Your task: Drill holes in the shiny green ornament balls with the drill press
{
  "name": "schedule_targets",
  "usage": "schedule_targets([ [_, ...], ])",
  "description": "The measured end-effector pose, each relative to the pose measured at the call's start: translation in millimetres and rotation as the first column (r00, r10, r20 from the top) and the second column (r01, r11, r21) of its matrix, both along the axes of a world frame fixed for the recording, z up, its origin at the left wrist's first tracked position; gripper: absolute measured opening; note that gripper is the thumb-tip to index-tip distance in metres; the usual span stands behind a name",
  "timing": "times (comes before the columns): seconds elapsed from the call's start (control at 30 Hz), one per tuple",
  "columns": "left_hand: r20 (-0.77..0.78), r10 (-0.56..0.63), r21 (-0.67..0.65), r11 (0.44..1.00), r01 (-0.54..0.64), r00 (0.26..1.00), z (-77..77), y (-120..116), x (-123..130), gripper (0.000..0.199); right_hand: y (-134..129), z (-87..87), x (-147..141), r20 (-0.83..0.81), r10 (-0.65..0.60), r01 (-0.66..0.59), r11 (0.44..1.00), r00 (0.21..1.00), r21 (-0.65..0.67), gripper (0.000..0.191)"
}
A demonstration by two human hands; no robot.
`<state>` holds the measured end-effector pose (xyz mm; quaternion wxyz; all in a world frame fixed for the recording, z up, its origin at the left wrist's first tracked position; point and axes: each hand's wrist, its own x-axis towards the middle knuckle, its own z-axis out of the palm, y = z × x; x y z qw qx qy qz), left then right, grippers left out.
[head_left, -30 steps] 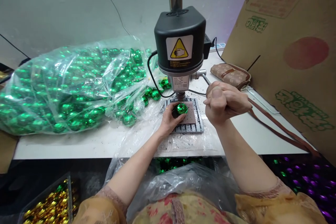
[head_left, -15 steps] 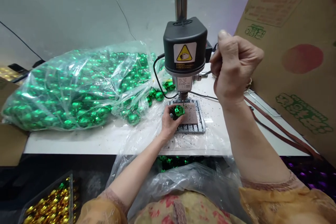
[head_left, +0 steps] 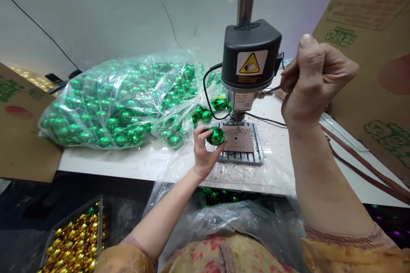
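Note:
Between the thumb and fingers of my left hand [head_left: 206,151] is a shiny green faceted ball [head_left: 218,136], held at the left edge of the drill press base [head_left: 259,158]. A flat brownish board [head_left: 241,145] with a small dark hole lies on that base, under the chuck [head_left: 237,115]. The black motor housing [head_left: 251,57] with a yellow warning label stands above it. My right hand [head_left: 315,79] is closed around the feed lever [head_left: 272,90] at the machine's right side; its grip end is hidden by the fingers. Dark shavings are scattered over board and base.
A large clear plastic bag [head_left: 109,106] of green balls lies left on the white table [head_left: 109,164]. Several loose green balls [head_left: 206,115] sit by its mouth. Gold balls [head_left: 75,234] fill a container lower left. A cardboard box [head_left: 361,81] stands right; cables [head_left: 355,153] run beside it.
My left hand has drawn the green ball left, off the board and away from under the chuck, uncovering the hole. My right hand stays on the lever. The view has shifted left.

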<state>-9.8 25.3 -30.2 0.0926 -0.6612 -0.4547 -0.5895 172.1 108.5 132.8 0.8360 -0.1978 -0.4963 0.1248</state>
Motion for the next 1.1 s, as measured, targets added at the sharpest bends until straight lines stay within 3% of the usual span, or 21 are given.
schedule_targets([
  [0.2,-0.039,0.020,0.037,0.999,-0.019,0.999,13.9,-3.0,-3.8,0.047,1.0,-0.3,0.0,0.004,0.000,0.000,0.999,1.000,0.043,0.043],
  [0.63,-0.069,0.068,0.035,0.997,-0.065,0.995,17.9,-11.6,-9.5,0.045,0.1,-0.4,-0.3,-0.007,0.036,-0.035,0.998,0.999,0.048,0.043],
  [1.1,0.108,0.062,-0.052,0.997,-0.057,0.992,19.6,-17.6,-11.0,0.054,-1.2,-0.4,-1.1,-0.035,0.038,-0.036,0.998,0.999,0.045,0.043],
])
